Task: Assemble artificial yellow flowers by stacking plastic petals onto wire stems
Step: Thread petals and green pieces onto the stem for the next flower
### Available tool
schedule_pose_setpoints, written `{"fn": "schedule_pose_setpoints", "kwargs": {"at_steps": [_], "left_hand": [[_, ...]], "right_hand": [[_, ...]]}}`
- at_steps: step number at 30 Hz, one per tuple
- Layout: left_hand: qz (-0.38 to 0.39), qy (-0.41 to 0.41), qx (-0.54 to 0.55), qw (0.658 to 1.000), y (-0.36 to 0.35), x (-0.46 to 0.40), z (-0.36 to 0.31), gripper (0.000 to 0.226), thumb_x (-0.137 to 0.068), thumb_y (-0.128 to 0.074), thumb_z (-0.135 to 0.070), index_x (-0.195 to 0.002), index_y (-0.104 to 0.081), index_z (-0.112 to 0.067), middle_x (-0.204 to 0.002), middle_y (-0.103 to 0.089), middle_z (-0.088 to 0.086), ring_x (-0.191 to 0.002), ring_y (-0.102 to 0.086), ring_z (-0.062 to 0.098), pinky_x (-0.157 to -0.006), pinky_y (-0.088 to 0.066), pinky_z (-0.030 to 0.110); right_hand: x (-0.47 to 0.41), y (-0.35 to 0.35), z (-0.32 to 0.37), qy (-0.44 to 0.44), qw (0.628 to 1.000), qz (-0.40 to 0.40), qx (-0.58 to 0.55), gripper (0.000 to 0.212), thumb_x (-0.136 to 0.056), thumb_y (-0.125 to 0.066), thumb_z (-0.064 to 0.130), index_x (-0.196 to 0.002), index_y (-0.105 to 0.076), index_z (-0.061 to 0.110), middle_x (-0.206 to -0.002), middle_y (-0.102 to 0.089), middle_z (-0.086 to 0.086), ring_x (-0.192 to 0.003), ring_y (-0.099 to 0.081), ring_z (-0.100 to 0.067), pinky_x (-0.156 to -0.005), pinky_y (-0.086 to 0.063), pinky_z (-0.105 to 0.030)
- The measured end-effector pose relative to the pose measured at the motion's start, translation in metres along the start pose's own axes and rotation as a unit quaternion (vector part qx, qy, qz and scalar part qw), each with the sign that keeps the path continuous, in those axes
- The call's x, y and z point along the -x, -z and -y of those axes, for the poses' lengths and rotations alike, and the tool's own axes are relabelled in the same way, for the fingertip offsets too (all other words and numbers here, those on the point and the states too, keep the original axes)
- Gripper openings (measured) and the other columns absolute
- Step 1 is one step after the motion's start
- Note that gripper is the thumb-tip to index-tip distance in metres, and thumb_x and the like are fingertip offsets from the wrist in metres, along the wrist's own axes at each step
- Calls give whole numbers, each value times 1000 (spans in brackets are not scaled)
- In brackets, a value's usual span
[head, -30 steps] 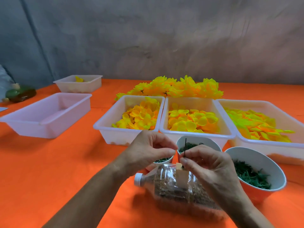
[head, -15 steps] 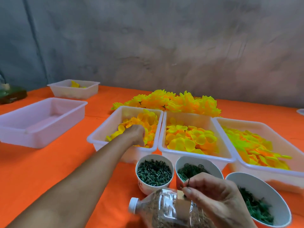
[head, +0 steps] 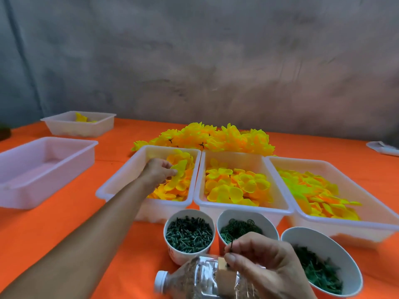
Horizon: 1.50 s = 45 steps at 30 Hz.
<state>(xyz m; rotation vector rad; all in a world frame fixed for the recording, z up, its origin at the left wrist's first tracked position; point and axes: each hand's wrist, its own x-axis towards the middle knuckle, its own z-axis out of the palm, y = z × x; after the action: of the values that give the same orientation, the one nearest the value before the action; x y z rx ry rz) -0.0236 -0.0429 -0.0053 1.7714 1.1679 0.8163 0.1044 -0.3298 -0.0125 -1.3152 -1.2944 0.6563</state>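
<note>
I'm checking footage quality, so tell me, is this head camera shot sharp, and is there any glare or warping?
Head view: the bottle near the bottom edge is motion-blurred, the petal trays are fairly sharp, the wide-angle lens bows the table edge, lighting is soft and even, no strong glare.

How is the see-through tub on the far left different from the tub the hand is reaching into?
The left tub looks bare inside, while the reached-into tub holds yellow petals. The left tub stands alone; the reached-into tub sits against another petal tub. The left hand pinches a petal in one, not the other. Both are pale plastic rectangles.
</note>
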Motion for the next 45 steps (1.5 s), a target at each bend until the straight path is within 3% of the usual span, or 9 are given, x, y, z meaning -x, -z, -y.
{"fn": "schedule_pose_setpoints", "kwargs": {"at_steps": [4, 10, 17, 22, 24, 28, 35, 41, 45], "left_hand": [[48, 32, 242, 969, 14, 19, -19, 14, -83, -66, -2, -76, -61, -13, -57, -66, -6, -52, -58, 6, -54, -47, 21], [126, 15, 378, 917, 12, 58, -48, 13, -81, -61, -4, -89, -63, -14, -69, -71, -2, -58, -66, 10, -52, -52, 22], [221, -5, 427, 877, -4, 105, -70, 16, -75, -59, -16, -83, -71, -11, -74, -72, 4, -64, -69, 13, -55, -55, 24], [257, -12, 443, 859, -12, 126, -82, 23, -75, -55, -17, -79, -76, -9, -75, -73, 6, -66, -71, 16, -54, -55, 26], [269, -20, 436, 859, -16, 130, -87, 23, -73, -57, -17, -79, -77, -9, -77, -73, 7, -66, -71, 17, -54, -55, 26], [268, -55, 392, 878, -27, 137, -94, 21, -72, -60, -16, -82, -75, -6, -81, -73, 9, -68, -70, 17, -63, -58, 30], [57, -310, 188, 930, -35, 152, -92, 8, -68, -74, -13, -75, -69, -12, -65, -68, -6, -59, -59, 5, -58, -48, 19], [-208, -596, -129, 765, -34, 155, -77, 6, -80, -67, -2, -75, -67, 0, -80, -68, 10, -74, -62, 25, -69, -50, 33], [-240, -624, -124, 733, -35, 162, -74, 13, -84, -62, -3, -84, -52, -10, -78, -66, 13, -72, -58, 27, -68, -49, 33]], "right_hand": [[-1, -3, 3, -12, 999, 8, -32, 17, -68, -77, -1, -69, -76, 16, -60, -68, -14, -58, -62, -16, -59, -47, -25], [-1, 1, 4, -38, 997, 26, -65, 15, -72, -74, -5, -71, -76, 9, -65, -70, -16, -63, -65, -18, -62, -49, -25], [0, 8, 1, -76, 991, 55, -97, 6, -73, -77, 3, -78, -76, 4, -75, -69, -25, -69, -61, -23, -66, -48, -31], [-5, 19, 8, -59, 986, -72, -142, 26, -63, -81, 6, -84, -78, 21, -82, -75, -4, -68, -65, -6, -64, -49, -19], [-16, 26, 17, -52, 974, -115, -187, 37, -57, -76, 32, -91, -76, 18, -90, -75, -1, -77, -67, -6, -69, -46, -25], [-41, 29, 41, -37, 963, -77, -257, 57, -52, -73, 40, -103, -69, 16, -88, -74, 6, -79, -68, -9, -68, -49, -28], [-45, 18, 41, 188, 967, -159, -73, 11, -65, -78, 12, -65, -71, 20, -68, -68, 2, -63, -60, -10, -61, -48, -22], [-37, 15, 34, 345, 861, -290, 234, 11, -64, -75, -3, -67, -67, 5, -79, -64, -5, -77, -61, -24, -68, -47, -27], [-30, 15, 33, 388, 806, -311, 321, 23, -59, -74, -20, -64, -67, 2, -78, -64, -9, -76, -56, -27, -66, -45, -35]]}}
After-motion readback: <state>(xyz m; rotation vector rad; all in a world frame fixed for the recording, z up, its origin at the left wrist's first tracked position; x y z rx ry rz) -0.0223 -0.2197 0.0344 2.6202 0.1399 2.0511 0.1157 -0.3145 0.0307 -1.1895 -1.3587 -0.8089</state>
